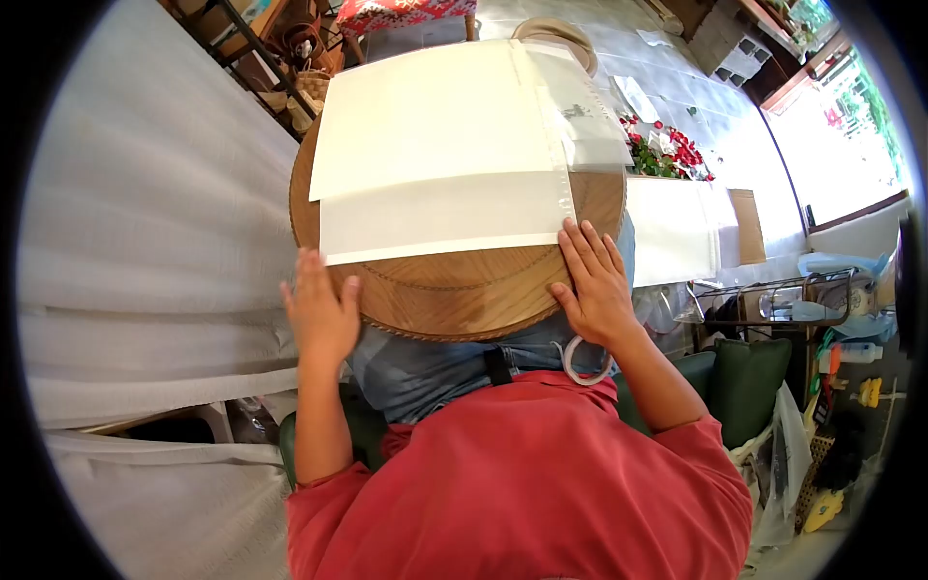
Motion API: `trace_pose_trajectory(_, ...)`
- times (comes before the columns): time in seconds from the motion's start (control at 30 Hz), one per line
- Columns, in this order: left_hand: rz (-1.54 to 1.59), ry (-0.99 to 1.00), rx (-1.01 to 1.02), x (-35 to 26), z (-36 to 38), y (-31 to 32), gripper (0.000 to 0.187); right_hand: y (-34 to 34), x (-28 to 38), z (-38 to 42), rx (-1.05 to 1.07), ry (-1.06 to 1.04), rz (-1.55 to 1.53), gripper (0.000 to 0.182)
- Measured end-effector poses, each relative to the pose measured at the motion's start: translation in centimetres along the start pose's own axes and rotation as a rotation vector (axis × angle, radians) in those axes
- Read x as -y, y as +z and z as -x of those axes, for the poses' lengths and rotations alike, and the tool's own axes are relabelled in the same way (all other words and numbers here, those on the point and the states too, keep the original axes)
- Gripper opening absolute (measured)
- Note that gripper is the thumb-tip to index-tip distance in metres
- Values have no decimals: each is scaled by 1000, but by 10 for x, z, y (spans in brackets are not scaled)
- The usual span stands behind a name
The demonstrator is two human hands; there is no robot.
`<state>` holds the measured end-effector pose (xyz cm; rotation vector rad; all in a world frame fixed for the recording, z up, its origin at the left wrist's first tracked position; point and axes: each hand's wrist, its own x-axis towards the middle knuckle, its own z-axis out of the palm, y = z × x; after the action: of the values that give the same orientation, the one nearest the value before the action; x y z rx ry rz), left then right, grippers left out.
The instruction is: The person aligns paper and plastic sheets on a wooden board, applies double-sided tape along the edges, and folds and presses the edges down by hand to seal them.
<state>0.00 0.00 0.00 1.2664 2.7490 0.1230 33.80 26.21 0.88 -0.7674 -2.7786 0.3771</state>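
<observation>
The big white sheet point(425, 126) lies flat on the round wooden surface point(474, 300) in front of you. A see-through strip point(440, 215) runs along its near side, with a white edge close to you and a row of little marks down the right side. A clear plastic sleeve point(590, 126) sticks out at the far right of the sheet.

Your left hand point(324, 314) is a bit blurry at the left rim of the surface, near the strip's near left corner. Its grip is apart, with the thumb away from the fingers and nothing in it. You cannot tell if the fingertips touch the strip.

Your right hand point(596, 290) lies flat on the right side of the surface, with its fingertips at the strip's near right corner. Its grip is apart too: the thumb points left, away from the fingers, and it holds nothing.

A roll of tape point(570, 365) is by your lap, just near your right wrist. You have on a red shirt point(522, 474) and blue jeans point(416, 377). Past the surface on the right are red flowers point(686, 150), and nearer is another white sheet point(672, 227) beside brown cardboard point(746, 227). A pale curtain point(155, 242) hangs on the left.
</observation>
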Motion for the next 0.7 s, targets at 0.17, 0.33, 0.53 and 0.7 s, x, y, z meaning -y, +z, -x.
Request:
trace_pose_trajectory(0.17,222,-151,-305,10,6,0,75,13,-17,8,-266,29,-11,77)
trace_pose_trajectory(0.33,81,194,-126,-52,21,1,70,32,-47,10,-695,725,-645,87)
trace_pose_trajectory(0.53,61,472,-91,-116,31,-6,70,31,-54,17,-563,1040,-1549,80)
trace_pose_trajectory(0.7,118,623,-61,-151,18,-1,71,22,-65,-13,-576,947,-1528,78)
